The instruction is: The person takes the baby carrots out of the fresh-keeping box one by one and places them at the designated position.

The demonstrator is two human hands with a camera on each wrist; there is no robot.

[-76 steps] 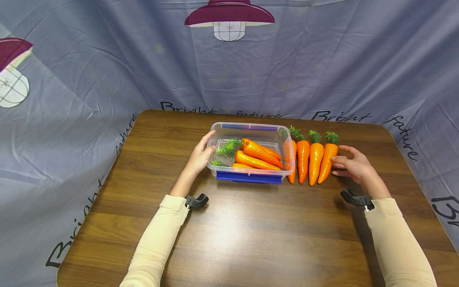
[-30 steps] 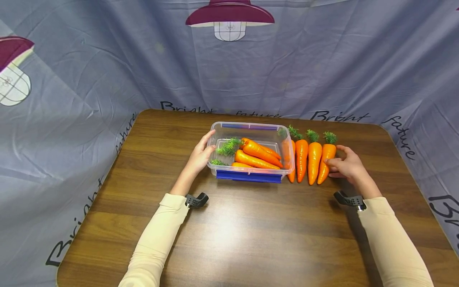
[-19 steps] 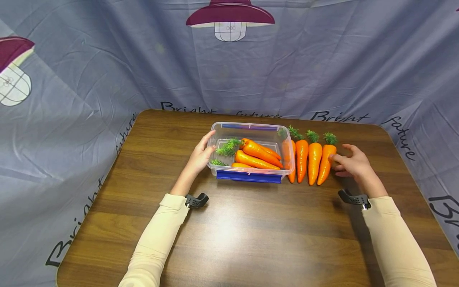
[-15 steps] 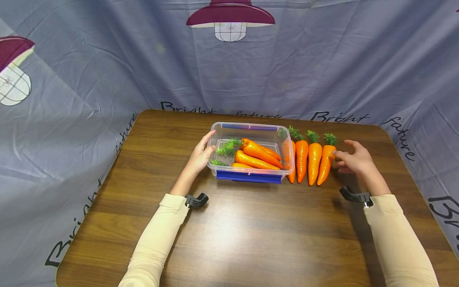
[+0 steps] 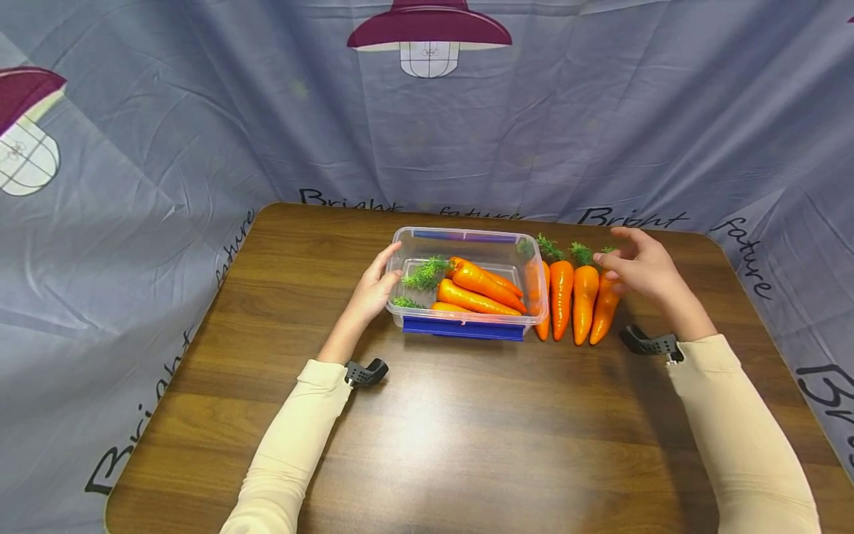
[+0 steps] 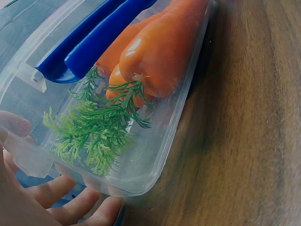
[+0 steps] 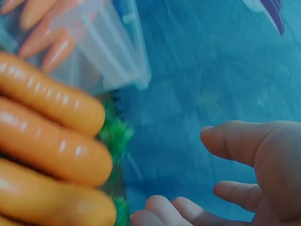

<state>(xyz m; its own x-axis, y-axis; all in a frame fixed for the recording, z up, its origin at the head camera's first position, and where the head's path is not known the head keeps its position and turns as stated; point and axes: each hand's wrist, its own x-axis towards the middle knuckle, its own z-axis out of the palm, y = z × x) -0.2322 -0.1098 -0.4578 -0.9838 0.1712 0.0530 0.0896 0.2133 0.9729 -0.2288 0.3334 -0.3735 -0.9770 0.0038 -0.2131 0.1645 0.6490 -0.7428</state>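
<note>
A grey-blue printed curtain (image 5: 267, 119) hangs behind, a wooden table (image 5: 427, 445) in front, and here's the action: the left hand (image 5: 372, 289) has its fingers gripping the near-clear box (image 5: 463, 328) by its left end, probably to stop it sliding. Inside, the packed carrots (image 5: 477, 301) lie crosswise, tops toward that hand, which looks to suit the box's long side. Just right of it, the loose carrots (image 5: 584, 305) line up side by side, seemingly for neat, easy reach. And over the rightmost leafy top, the right hand (image 5: 647, 268), fingers spread, holding nothing!
</note>
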